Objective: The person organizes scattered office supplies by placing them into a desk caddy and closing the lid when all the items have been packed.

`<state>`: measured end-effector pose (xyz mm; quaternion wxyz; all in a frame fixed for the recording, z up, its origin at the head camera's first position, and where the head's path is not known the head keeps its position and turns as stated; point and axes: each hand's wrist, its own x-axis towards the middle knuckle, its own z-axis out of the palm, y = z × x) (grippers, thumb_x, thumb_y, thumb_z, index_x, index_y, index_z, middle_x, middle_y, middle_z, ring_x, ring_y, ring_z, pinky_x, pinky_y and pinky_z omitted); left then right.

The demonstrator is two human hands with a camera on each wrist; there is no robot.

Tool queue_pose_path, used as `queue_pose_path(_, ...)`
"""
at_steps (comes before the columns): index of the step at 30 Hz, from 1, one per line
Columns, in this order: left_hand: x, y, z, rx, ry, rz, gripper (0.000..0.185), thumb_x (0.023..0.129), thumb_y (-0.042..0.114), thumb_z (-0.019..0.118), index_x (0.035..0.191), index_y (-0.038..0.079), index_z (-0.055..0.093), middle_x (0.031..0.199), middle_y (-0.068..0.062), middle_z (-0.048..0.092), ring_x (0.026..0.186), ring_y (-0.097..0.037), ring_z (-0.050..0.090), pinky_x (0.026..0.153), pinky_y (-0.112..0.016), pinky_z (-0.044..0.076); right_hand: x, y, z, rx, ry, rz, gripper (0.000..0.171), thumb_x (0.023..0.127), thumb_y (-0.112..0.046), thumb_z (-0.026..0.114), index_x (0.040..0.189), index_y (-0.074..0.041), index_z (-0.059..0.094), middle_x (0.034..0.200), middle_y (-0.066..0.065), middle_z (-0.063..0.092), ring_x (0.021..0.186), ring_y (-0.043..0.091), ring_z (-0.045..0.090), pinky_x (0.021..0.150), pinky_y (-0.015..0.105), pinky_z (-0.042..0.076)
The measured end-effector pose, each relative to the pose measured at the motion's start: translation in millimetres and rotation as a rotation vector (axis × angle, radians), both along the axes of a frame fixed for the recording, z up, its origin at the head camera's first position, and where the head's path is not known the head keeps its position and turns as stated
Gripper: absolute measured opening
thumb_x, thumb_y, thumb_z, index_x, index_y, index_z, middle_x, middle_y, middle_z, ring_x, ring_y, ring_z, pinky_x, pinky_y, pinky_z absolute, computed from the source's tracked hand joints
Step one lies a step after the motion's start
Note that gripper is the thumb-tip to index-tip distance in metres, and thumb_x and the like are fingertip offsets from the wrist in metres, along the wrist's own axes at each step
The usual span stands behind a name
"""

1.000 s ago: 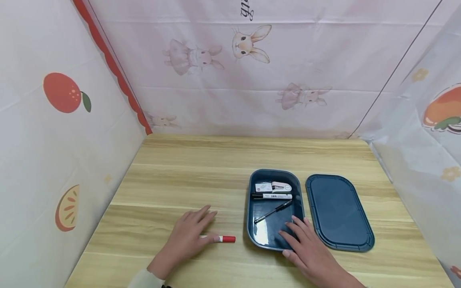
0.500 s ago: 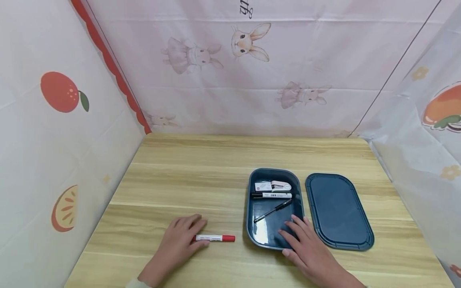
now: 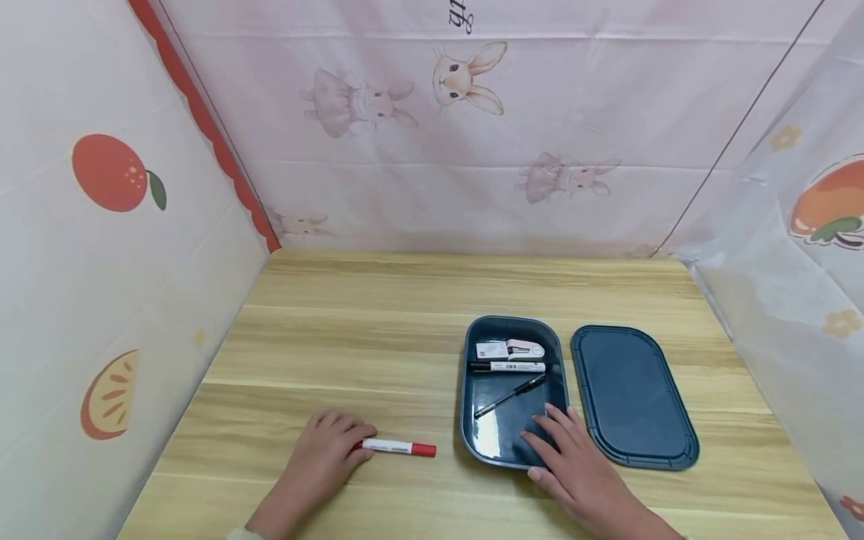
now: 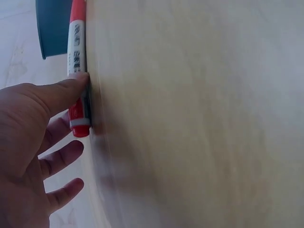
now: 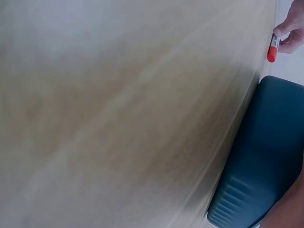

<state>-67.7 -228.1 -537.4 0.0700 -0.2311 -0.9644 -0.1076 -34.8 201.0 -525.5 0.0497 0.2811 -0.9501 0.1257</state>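
My left hand (image 3: 328, 450) pinches a red-and-white marker (image 3: 391, 447) at its left end, between thumb and fingers. The marker's red cap points right, towards a dark blue box (image 3: 466, 397). In the left wrist view, thumb and index finger grip the marker (image 4: 77, 52) near its red end while the other fingers stay spread. My right hand (image 3: 580, 469) holds the near right corner of the box, its fingers over the rim and its thumb outside. Inside lie a black-and-white marker (image 3: 509, 367), a black pen (image 3: 509, 396), a small white box (image 3: 491, 350) and a pale pink stapler-like item (image 3: 525, 349).
A dark blue lid (image 3: 634, 394) lies flat on the wooden table (image 3: 351, 315), right of the box. Printed cloth walls (image 3: 405, 187) stand behind the table and along both sides.
My left hand has drawn back left along the red marker and now pinches its end. The marker has shifted slightly left and tilted a little. The right hand has stayed on the box.
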Motion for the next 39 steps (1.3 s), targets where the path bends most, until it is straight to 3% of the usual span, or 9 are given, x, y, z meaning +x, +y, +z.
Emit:
queue_pose_path(13,-3.2,-4,1.5,0.068,-0.018,0.049,0.019,0.082,0.039,0.081,0.098,0.030,0.077,0.101,0.017,0.070,0.095,-0.005,0.053,0.094,-0.036,0.046,-0.9,-1,0.5,-0.013,0.033,0.004,0.041,0.103,-0.045,0.052,0.138,-0.025,0.061,0.149,0.003,0.050,0.148,0.026,0.030,0.125,0.033,-0.011)
queue_pose_path(22,-16.3,12,12.4,0.153,0.011,0.048,0.020,0.080,0.038,0.084,0.098,0.033,0.077,0.099,0.021,0.070,0.084,-0.001,0.046,0.073,-0.024,0.042,-2.4,0,-1.2,-0.015,0.041,0.004,0.041,0.103,-0.044,0.053,0.137,-0.024,0.063,0.147,0.004,0.052,0.147,0.028,0.032,0.125,0.032,-0.011)
queue_pose_path(27,-30.2,31,31.4,0.219,-0.027,0.055,0.020,0.082,0.035,0.083,0.100,0.033,0.077,0.097,0.022,0.069,0.085,0.000,0.047,0.072,-0.023,0.042,-1.8,-1,-4.4,-0.001,0.053,0.006,0.041,0.103,-0.046,0.052,0.137,-0.024,0.063,0.147,0.004,0.053,0.147,0.028,0.032,0.124,0.032,-0.012)
queue_pose_path(33,-52.8,69,58.8,0.206,-0.067,0.026,0.018,0.088,0.041,0.077,0.104,0.033,0.076,0.097,0.020,0.067,0.083,-0.003,0.044,0.071,-0.022,0.039,-1.8,0,-4.3,0.004,0.066,-0.004,0.041,0.103,-0.047,0.053,0.136,-0.025,0.063,0.146,0.003,0.053,0.147,0.028,0.032,0.125,0.032,-0.011)
queue_pose_path(39,-65.4,105,67.0,0.142,-0.099,-0.026,0.020,0.094,0.043,0.069,0.108,0.029,0.076,0.099,0.015,0.068,0.085,-0.007,0.045,0.075,-0.024,0.041,-1.6,1,-3.5,0.012,0.016,-0.005,0.043,0.104,-0.049,0.048,0.138,-0.026,0.061,0.149,0.002,0.050,0.149,0.027,0.029,0.124,0.031,-0.013)
